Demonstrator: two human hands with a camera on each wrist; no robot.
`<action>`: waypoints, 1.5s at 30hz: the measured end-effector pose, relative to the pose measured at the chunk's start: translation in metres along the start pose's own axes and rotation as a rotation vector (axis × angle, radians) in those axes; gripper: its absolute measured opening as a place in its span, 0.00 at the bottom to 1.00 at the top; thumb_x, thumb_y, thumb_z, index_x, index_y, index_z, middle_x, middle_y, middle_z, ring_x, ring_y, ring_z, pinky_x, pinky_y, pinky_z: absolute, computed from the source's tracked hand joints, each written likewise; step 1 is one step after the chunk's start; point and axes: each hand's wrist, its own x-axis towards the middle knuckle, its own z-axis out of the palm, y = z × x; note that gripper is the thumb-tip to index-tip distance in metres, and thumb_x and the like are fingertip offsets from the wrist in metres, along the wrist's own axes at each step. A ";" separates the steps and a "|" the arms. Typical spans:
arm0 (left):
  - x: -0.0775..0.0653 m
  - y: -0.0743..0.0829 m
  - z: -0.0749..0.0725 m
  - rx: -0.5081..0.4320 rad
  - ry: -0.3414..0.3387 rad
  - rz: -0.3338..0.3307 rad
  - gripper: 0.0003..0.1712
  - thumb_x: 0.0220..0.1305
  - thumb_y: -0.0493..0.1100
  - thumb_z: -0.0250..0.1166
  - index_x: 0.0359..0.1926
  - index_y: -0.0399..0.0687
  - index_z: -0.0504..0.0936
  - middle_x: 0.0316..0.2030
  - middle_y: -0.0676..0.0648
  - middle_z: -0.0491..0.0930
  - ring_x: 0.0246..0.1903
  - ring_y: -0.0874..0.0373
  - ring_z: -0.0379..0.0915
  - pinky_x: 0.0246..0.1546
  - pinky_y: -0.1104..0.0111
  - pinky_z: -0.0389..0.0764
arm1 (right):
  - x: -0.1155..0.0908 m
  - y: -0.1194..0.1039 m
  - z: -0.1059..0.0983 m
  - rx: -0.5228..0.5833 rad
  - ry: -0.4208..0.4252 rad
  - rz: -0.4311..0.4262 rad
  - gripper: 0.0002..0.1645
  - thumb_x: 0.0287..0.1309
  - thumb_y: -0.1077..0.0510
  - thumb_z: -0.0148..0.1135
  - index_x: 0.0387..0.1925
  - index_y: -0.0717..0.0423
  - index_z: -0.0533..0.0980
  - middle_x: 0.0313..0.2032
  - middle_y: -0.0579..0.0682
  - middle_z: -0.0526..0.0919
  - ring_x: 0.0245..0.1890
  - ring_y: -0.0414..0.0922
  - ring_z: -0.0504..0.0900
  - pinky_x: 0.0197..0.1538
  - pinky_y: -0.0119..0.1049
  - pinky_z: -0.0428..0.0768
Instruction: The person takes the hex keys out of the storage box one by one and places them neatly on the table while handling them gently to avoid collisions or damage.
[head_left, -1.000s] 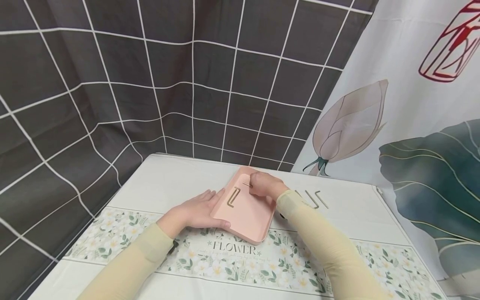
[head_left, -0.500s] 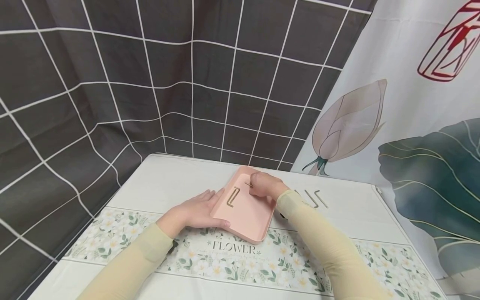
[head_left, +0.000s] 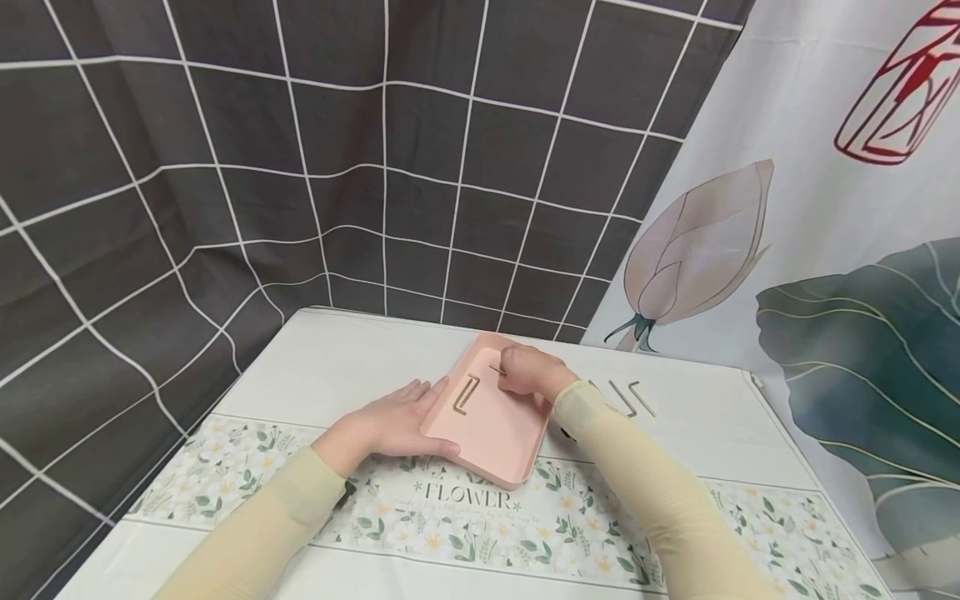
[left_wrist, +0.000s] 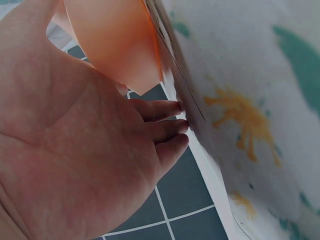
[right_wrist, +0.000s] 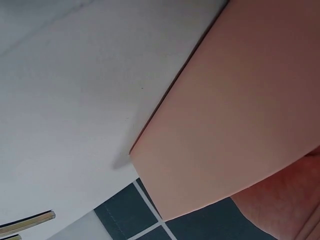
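Observation:
A shallow pink tray (head_left: 498,442) lies slantwise on the table. My left hand (head_left: 397,423) rests against its left side with fingers spread; the thumb touches the near left rim. Two brass-coloured L-shaped hex keys (head_left: 475,389) lie in the tray, side by side. Over its far right part, my right hand (head_left: 528,369) is curled and pinches another hex key (head_left: 495,368), of which only a thin end shows past the fingers. The left wrist view shows my left palm (left_wrist: 80,150) beside the tray wall. In the right wrist view the tray wall (right_wrist: 225,125) hides my right fingers.
Several more hex keys (head_left: 643,398) lie on the table right of the tray, partly behind my right sleeve (head_left: 645,475). A white cloth with a flower band (head_left: 435,533) covers the table. A dark gridded curtain (head_left: 420,208) hangs at the back and left.
The showing end of the hex key in my right hand has shifted slightly right since one second ago. Both hands and the tray stay where they were.

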 end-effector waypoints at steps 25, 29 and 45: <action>0.000 0.001 0.000 0.016 0.004 0.001 0.77 0.61 0.91 0.58 0.92 0.48 0.42 0.89 0.41 0.50 0.88 0.36 0.43 0.86 0.43 0.53 | -0.004 -0.001 0.002 -0.014 0.033 -0.011 0.10 0.71 0.53 0.68 0.32 0.49 0.78 0.29 0.46 0.81 0.29 0.45 0.81 0.39 0.40 0.84; 0.000 0.001 0.001 0.015 0.009 -0.004 0.77 0.60 0.91 0.58 0.92 0.49 0.43 0.89 0.42 0.51 0.88 0.37 0.43 0.86 0.43 0.53 | -0.006 -0.001 0.001 -0.023 0.054 -0.021 0.10 0.72 0.53 0.68 0.34 0.50 0.77 0.29 0.47 0.81 0.29 0.45 0.80 0.39 0.40 0.85; 0.001 -0.001 0.002 0.023 0.006 -0.002 0.77 0.61 0.91 0.57 0.92 0.49 0.42 0.89 0.42 0.50 0.88 0.37 0.43 0.86 0.43 0.54 | -0.019 0.007 -0.015 0.051 0.157 -0.092 0.08 0.67 0.57 0.68 0.33 0.53 0.77 0.26 0.46 0.79 0.29 0.46 0.78 0.41 0.44 0.84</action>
